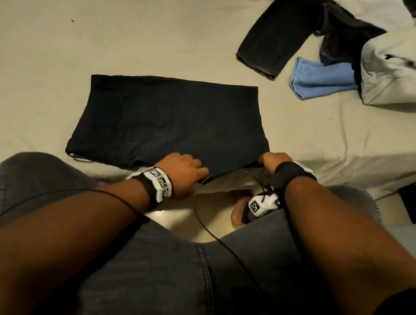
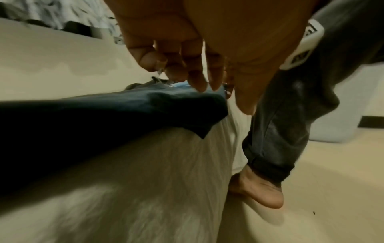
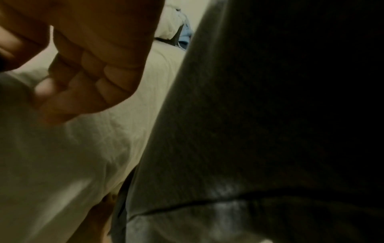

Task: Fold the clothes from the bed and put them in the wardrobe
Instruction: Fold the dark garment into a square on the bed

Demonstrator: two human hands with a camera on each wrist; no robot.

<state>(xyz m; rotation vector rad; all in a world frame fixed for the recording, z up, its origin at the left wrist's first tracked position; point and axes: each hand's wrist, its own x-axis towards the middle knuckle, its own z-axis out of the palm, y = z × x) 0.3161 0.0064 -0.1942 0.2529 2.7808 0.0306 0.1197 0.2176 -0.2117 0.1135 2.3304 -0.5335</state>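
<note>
A dark navy garment (image 1: pixel 169 122) lies folded flat on the cream bed sheet (image 1: pixel 57 42), and its near right corner hangs over the bed's edge (image 2: pixel 203 131). My left hand (image 1: pixel 186 170) rests on the garment's near edge. In the left wrist view its fingers (image 2: pixel 199 78) hang straight and loose just over the cloth, pinching nothing. My right hand (image 1: pixel 272 161) sits at the garment's right corner with its fingers (image 3: pixel 83 74) curled. Whether they hold cloth is hidden and blurred.
An unfolded pile lies at the far right of the bed: black trousers (image 1: pixel 277 36), a light blue piece (image 1: pixel 319 77) and pale trousers (image 1: pixel 406 67). My legs in grey jeans (image 1: pixel 159 270) press against the bed's edge, one bare foot (image 2: pixel 261 190) on the floor. A black cable (image 1: pixel 207 226) loops between my wrists.
</note>
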